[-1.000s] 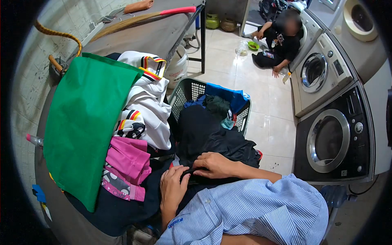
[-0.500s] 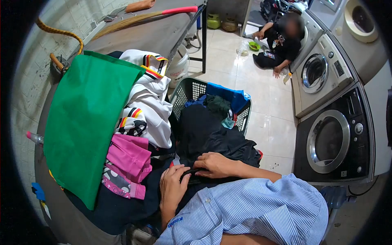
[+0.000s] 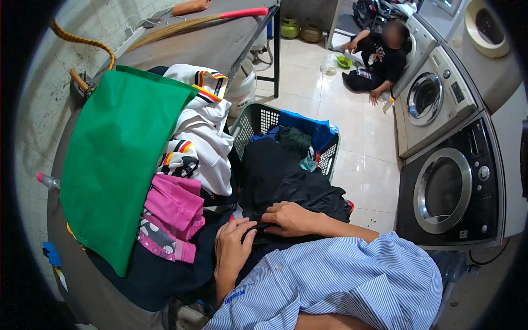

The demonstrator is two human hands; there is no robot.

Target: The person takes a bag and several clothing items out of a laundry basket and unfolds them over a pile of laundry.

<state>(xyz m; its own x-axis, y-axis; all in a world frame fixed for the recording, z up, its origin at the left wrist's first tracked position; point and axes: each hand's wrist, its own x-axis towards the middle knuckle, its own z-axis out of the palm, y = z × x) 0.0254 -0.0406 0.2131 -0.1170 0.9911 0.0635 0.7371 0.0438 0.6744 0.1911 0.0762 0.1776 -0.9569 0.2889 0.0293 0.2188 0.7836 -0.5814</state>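
My left hand (image 3: 233, 246) has its thumb and fingers closed on a fold of black garment (image 3: 286, 184), beside a small red and white patch. Right next to it, my right hand (image 3: 292, 219) grips the same dark cloth with curled fingers, its fingertips partly hidden. The garment drapes from my lap over the near side of a green laundry basket (image 3: 254, 116). To the left lie a pink garment (image 3: 175, 201), a white garment with striped trim (image 3: 206, 137) and a flat green bag (image 3: 124, 159).
A grey table (image 3: 203, 47) holds a broom (image 3: 181, 26). A white bucket (image 3: 242, 91) stands beneath its edge. One person (image 3: 382, 60) sits on the floor near a green bowl (image 3: 344, 62). Front-loading machines (image 3: 443, 190) line the right side.
The view has shifted very slightly. Both hands stay nearly in place on the black cloth, with small finger movements.
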